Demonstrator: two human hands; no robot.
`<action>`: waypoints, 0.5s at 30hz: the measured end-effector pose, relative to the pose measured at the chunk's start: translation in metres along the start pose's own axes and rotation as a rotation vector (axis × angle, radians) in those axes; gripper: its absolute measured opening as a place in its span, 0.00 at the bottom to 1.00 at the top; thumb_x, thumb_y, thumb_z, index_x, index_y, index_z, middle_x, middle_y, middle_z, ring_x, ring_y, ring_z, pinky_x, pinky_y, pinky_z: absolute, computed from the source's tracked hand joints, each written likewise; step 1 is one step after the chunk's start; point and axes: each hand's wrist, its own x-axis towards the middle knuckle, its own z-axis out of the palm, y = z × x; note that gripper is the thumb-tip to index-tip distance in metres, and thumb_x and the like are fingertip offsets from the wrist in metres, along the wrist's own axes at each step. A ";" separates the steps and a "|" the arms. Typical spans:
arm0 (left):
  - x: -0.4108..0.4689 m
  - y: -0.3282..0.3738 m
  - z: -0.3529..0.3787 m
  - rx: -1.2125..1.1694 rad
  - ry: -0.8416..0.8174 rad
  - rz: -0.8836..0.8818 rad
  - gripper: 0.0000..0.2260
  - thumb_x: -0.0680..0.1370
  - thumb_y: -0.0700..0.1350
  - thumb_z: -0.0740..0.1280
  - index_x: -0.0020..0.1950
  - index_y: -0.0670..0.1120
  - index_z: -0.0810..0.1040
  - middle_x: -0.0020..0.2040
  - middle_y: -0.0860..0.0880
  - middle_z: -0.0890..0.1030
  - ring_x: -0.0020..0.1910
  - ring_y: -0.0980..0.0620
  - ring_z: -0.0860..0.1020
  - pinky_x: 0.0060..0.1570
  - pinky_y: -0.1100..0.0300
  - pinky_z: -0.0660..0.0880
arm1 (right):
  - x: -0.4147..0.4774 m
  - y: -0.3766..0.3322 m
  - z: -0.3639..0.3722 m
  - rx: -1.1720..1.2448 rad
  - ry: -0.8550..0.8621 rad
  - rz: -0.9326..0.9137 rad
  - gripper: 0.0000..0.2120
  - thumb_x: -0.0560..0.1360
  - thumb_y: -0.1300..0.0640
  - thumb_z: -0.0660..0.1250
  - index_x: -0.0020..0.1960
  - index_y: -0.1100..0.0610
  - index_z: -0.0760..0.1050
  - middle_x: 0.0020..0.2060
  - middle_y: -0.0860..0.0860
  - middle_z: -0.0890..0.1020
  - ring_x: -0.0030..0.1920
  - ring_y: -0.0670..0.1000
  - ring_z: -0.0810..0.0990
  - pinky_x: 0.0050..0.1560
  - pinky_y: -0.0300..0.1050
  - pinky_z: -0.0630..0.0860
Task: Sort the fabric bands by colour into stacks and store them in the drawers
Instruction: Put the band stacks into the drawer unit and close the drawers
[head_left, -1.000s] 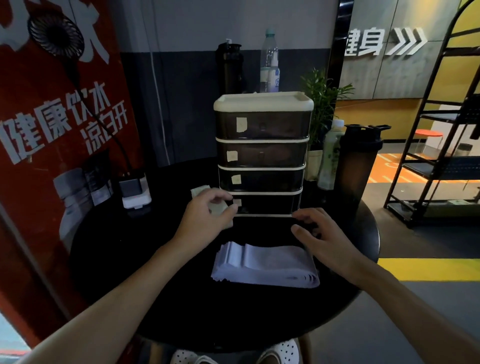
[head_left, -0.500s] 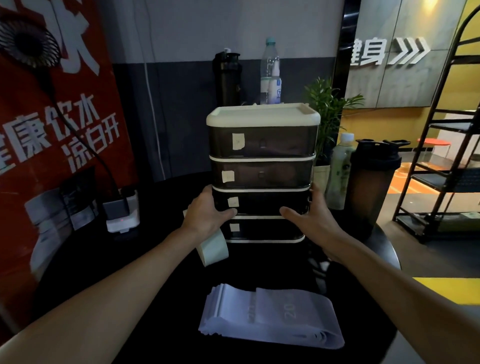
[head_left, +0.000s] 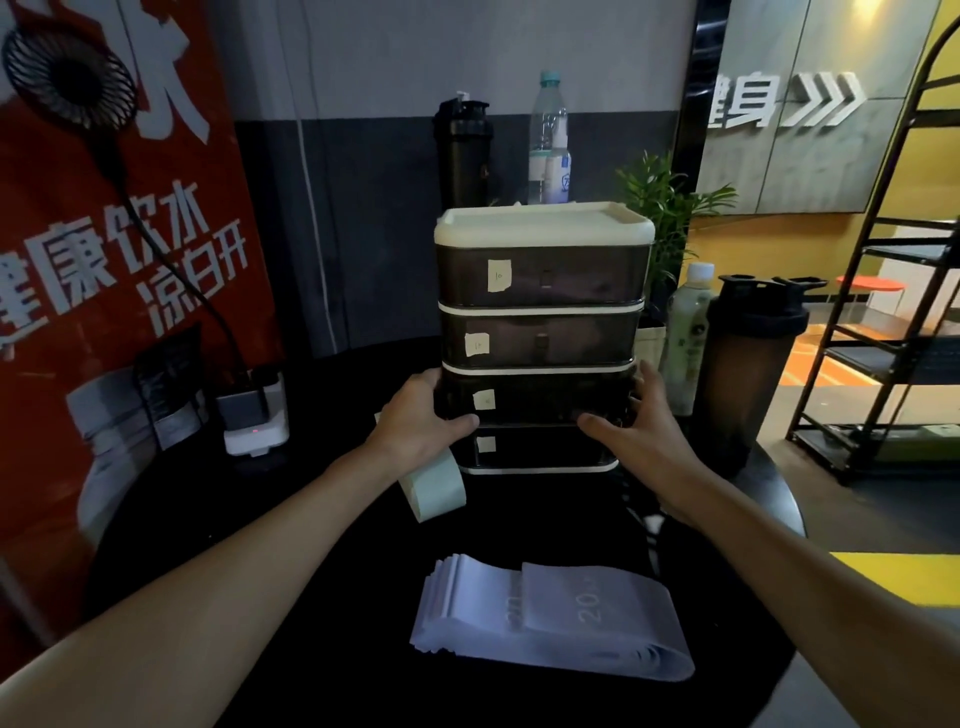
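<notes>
A dark drawer unit with a cream lid and several drawers, each with a paper label, stands at the middle of the round black table. My left hand grips its left side at the third drawer, thumb on the front. My right hand holds the right side at the same height. A stack of lilac fabric bands marked 20 lies in front of me. Pale green bands lie under my left wrist. A dark band lies by my right wrist.
Behind the unit stand a black flask and a clear water bottle. To the right are a plant, a green bottle and a dark shaker. A charger block sits at left; a metal rack stands far right.
Both hands rose from the table in front of the unit to its sides at the third drawer. The view moved closer, so the lilac stack sits lower in the frame.
</notes>
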 end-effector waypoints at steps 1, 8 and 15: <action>-0.002 -0.001 -0.001 -0.005 -0.002 -0.005 0.33 0.60 0.61 0.73 0.63 0.52 0.77 0.56 0.54 0.82 0.59 0.54 0.79 0.62 0.50 0.77 | -0.003 -0.001 -0.001 -0.003 0.001 0.002 0.44 0.71 0.58 0.75 0.76 0.41 0.51 0.68 0.45 0.70 0.67 0.49 0.71 0.70 0.55 0.69; -0.032 0.011 -0.008 0.053 -0.020 0.000 0.25 0.65 0.56 0.75 0.61 0.54 0.78 0.55 0.56 0.81 0.58 0.56 0.78 0.66 0.51 0.73 | -0.034 -0.011 -0.005 0.017 0.030 -0.010 0.45 0.73 0.64 0.72 0.78 0.47 0.47 0.56 0.38 0.67 0.54 0.37 0.70 0.60 0.40 0.67; -0.067 0.022 -0.012 0.066 -0.020 0.007 0.30 0.60 0.62 0.69 0.61 0.55 0.77 0.56 0.55 0.80 0.59 0.55 0.77 0.65 0.52 0.73 | -0.067 -0.017 -0.013 0.011 0.024 -0.008 0.42 0.74 0.65 0.71 0.77 0.46 0.50 0.57 0.39 0.67 0.46 0.31 0.71 0.41 0.27 0.70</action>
